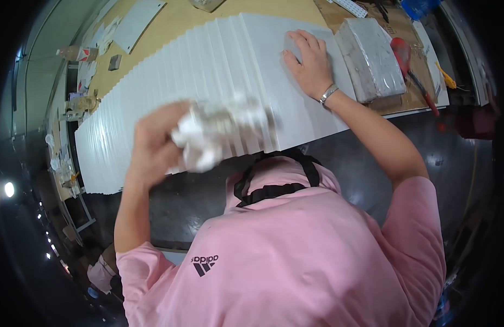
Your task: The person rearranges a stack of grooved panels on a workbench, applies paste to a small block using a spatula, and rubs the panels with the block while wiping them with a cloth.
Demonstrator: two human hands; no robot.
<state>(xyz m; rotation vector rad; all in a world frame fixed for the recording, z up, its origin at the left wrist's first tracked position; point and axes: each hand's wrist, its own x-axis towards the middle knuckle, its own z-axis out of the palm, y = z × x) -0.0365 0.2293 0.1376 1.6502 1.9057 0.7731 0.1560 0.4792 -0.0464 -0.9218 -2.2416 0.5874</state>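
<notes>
A crumpled white rag (222,128), blurred by motion, is gripped in my left hand (156,136) over the front part of the fanned white panels (175,68). The panels overlap like steps across the table. My right hand (312,62) lies with its fingers spread on the smooth top panel (273,49) at the right end of the row. Whether the rag touches the panels, I cannot tell.
Right of the panels sits a plastic-wrapped block (369,60), beside a red-handled tool (401,54) and a yellow tool (445,76). A small dark block (114,62), a white sheet (137,24) and a bottle (77,53) are at the left.
</notes>
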